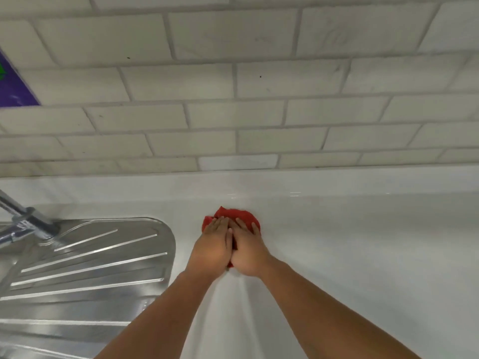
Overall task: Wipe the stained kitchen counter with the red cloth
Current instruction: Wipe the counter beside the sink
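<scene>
Spanning the view: white kitchen counter (363,255), no stain discernible. Left hand (213,244), right hand (248,248): side by side, fingers straight, pressing flat, gripping nothing. Red cloth (241,215): bunched beneath both palms, protruding wallward past fingertips; hands equally near.

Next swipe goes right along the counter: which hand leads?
Probably right: the right hand lies flat on the cloth on that side, while the left hand sits nearer the drainboard.

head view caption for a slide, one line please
The left hand and right hand press flat on the red cloth on the white counter, beside a steel drainboard.
</scene>
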Action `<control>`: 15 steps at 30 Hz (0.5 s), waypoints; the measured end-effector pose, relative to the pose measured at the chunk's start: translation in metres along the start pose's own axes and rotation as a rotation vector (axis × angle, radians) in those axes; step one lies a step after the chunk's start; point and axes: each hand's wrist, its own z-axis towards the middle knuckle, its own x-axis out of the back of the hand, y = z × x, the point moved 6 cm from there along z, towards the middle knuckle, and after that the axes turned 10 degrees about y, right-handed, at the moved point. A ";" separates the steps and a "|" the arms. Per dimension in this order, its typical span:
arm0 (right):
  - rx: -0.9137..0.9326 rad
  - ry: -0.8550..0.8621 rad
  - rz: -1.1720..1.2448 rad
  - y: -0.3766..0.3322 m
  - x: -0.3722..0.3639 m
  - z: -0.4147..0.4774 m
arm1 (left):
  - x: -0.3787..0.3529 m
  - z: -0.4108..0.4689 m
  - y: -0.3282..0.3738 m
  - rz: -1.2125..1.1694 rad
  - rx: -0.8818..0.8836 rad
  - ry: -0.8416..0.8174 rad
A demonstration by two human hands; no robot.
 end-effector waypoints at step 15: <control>-0.166 0.171 -0.575 0.254 0.255 -0.135 | -0.098 0.059 0.103 0.349 0.425 0.170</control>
